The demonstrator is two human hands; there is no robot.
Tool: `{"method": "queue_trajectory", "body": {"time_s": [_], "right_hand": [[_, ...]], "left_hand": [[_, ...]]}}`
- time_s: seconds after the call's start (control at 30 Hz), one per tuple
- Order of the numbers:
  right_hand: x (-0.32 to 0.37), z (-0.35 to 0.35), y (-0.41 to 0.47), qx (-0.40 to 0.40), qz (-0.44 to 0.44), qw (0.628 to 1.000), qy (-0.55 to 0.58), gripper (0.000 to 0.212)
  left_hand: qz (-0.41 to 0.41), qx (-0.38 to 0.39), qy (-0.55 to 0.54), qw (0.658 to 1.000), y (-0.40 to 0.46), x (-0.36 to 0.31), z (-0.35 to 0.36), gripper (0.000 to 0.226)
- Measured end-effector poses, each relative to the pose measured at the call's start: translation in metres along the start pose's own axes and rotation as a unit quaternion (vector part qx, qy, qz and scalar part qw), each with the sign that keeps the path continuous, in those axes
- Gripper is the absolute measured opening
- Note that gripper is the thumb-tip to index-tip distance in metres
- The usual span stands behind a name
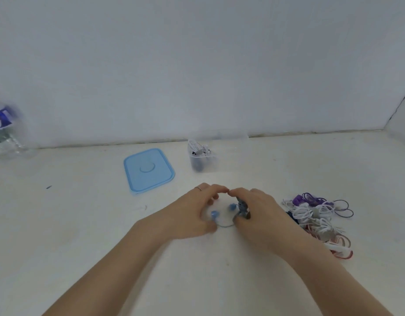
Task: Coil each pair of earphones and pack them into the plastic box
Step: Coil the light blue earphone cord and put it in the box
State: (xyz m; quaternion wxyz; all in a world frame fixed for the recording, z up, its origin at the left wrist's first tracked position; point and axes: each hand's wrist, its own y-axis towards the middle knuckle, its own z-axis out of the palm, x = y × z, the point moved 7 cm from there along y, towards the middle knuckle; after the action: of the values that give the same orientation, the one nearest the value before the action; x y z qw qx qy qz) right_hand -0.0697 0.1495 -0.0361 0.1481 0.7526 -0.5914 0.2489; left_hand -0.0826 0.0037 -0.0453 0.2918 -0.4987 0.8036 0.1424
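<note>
Head view is showing both the left hand [192,213] and right hand [258,210] pinching the blue earphones [224,213] mid-table, apparently coiling them, so next they likely need carrying to the plastic box [202,159] near the table's far edge.

A bare, makeshift work corner, probably a plain room set up for recording rather than a lived-in home.

From my remote seat I see a rough white surface [83,224] meeting unpainted-looking white walls [197,65], with a cracked seam in the right corner. A crumpled plastic water bottle [4,135] stands far left, blurred, beside a loose blue lid [148,170], a clear plastic box [202,159] and a heap of earphones [317,218].
</note>
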Motion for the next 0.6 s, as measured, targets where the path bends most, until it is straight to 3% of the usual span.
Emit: {"method": "queue_trajectory", "body": {"time_s": [0.1, 0.23, 0.37, 0.6], "right_hand": [[0.001, -0.009, 0.004, -0.006, 0.002, 0.999, 0.039, 0.048], [0.005, -0.017, 0.013, 0.004, 0.032, 0.983, 0.182, 0.050], [0.022, -0.039, 0.033, -0.002, 0.033, 0.977, 0.212, 0.065], [0.053, -0.093, 0.107, -0.106, 0.013, 0.967, 0.232, 0.026]], "left_hand": [[0.003, 0.015, 0.046, 0.999, 0.004, -0.002, -0.002, 0.072], [0.010, -0.005, 0.074, 0.997, 0.007, -0.003, -0.007, 0.036], [0.007, -0.089, 0.053, 0.995, 0.008, -0.011, -0.042, 0.018], [-0.016, -0.235, 0.009, 0.972, 0.059, -0.027, -0.126, 0.004]]}}
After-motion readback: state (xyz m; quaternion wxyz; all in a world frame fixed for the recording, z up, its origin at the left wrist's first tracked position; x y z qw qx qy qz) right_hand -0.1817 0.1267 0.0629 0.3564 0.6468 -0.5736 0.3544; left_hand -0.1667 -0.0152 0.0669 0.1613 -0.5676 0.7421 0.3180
